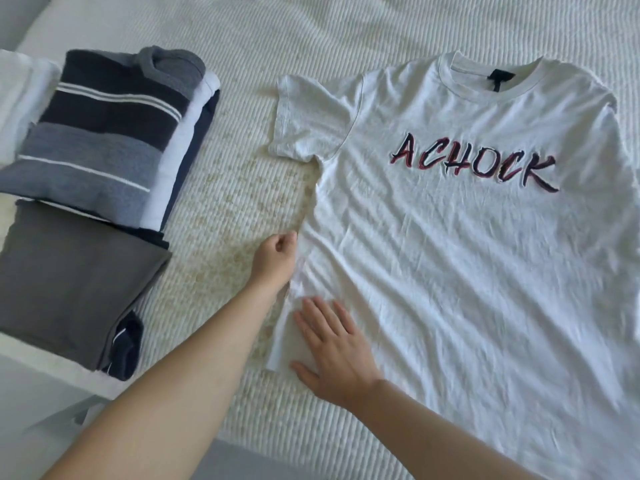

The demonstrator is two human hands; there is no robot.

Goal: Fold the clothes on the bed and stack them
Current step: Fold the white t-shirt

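A white T-shirt (pixel 450 237) with "ACHOCK" lettering lies spread face up on the bed, collar at the far end. My left hand (pixel 277 258) pinches the shirt's left side seam about halfway down, fingers closed on the fabric. My right hand (pixel 332 344) lies flat, fingers apart, pressing on the shirt's lower left corner near the hem. At the left sits a stack of folded clothes: a striped navy and blue knit top (pixel 100 133) on white and navy items, with a folded grey garment (pixel 69 282) in front of it.
The bed has a ribbed cream cover (pixel 225 188), bare between the stack and the shirt. The bed's near edge runs along the bottom left, with a white surface (pixel 41 386) under the stack's front.
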